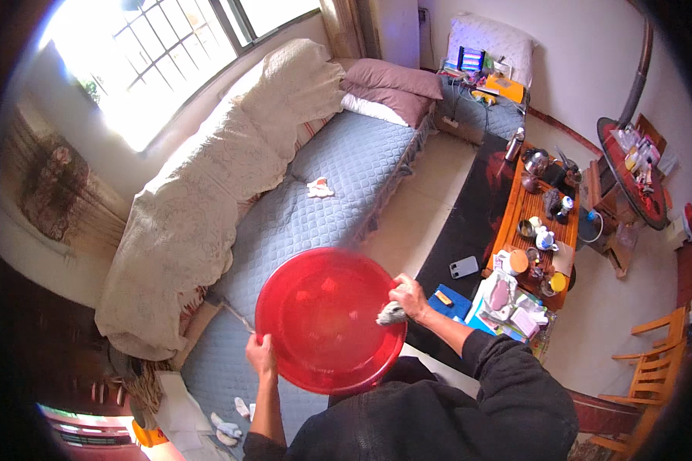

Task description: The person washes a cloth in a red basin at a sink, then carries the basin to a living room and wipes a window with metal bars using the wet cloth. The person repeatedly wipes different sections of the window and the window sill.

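A round red plastic basin [317, 322] is held up in front of my body, its inside facing me. My left hand [262, 352] grips its left rim. A thin pale strip [236, 314] shows just beyond that hand; whether I hold it I cannot tell. On the opposite rim, my right hand [409, 295] holds the basin together with a crumpled grey-white cloth [391, 314] that hangs over the inside. Beneath and past the basin stretches a sofa with a blue quilted cover [352, 155]. A small white and red cloth item [320, 187] lies on it.
Right of me is a dark table [438, 253] bearing a white phone [464, 267]. A wooden tea tray [513, 213] holds teaware and jars. Several socks [226, 429] lie at lower left. Pillows [392, 86] rest at the sofa's far end. A wooden chair [657, 363] stands at right.
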The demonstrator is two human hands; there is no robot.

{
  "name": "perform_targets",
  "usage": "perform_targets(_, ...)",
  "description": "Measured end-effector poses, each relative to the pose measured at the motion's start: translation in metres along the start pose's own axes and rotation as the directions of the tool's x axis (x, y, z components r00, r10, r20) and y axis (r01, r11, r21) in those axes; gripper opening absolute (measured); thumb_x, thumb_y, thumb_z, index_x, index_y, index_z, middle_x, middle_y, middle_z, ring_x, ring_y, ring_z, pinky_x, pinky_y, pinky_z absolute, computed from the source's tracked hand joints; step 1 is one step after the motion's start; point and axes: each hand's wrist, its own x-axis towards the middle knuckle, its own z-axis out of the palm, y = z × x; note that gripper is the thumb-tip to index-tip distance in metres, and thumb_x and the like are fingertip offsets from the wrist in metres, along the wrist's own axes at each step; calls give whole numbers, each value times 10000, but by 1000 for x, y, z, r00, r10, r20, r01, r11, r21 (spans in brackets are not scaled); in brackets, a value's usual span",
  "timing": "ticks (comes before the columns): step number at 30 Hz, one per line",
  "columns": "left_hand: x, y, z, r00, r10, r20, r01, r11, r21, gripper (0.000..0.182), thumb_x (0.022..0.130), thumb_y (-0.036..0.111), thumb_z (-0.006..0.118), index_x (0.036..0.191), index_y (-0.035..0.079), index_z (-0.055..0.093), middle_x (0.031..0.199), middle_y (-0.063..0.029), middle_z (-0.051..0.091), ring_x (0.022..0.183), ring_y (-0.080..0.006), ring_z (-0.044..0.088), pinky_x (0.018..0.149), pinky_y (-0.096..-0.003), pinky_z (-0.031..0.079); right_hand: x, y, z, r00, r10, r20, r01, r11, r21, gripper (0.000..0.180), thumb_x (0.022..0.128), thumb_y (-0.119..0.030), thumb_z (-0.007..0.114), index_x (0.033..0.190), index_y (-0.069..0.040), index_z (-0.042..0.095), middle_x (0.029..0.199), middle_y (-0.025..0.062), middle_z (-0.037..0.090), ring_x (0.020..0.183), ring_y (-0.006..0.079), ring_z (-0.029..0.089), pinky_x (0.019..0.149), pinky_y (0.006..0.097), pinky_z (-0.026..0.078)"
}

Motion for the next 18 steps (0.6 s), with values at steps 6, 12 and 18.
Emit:
perform_targets(6, 135, 90, 81, 960, 180, 213, -215, 964, 156, 307, 760, 268, 605, 832, -30, 621, 761, -228, 651, 709, -301, 631, 694, -431, 485, 65, -2, -18, 937, 165, -307, -96, 969, 229, 286, 744, -219, 647, 926, -2, 611, 750, 79, 645, 688, 182, 614, 672, 330, 490)
perform_targets(12, 213, 154, 222, 818, 174, 549, -322, 929, 185, 355, 729, 281, 625, 869, -45, 643, 826, -240, 682, 789, -343, 669, 734, -441, 507, 122, 19, -82, 779, 289, -556, -169, 951, 258, 250, 716, -209, 663, 858, -6, 631, 734, 76, 643, 708, 166, 605, 653, 331, 473)
perform_targets(18, 241, 208, 394, 599, 123, 791, -439, 877, 195, 374, 687, 271, 629, 889, -42, 660, 822, -253, 681, 804, -352, 688, 742, -432, 521, 161, 76, -166, 605, 360, -710, -258, 932, 253, 285, 707, -236, 682, 866, -1, 650, 771, 141, 666, 725, 232, 646, 666, 368, 496)
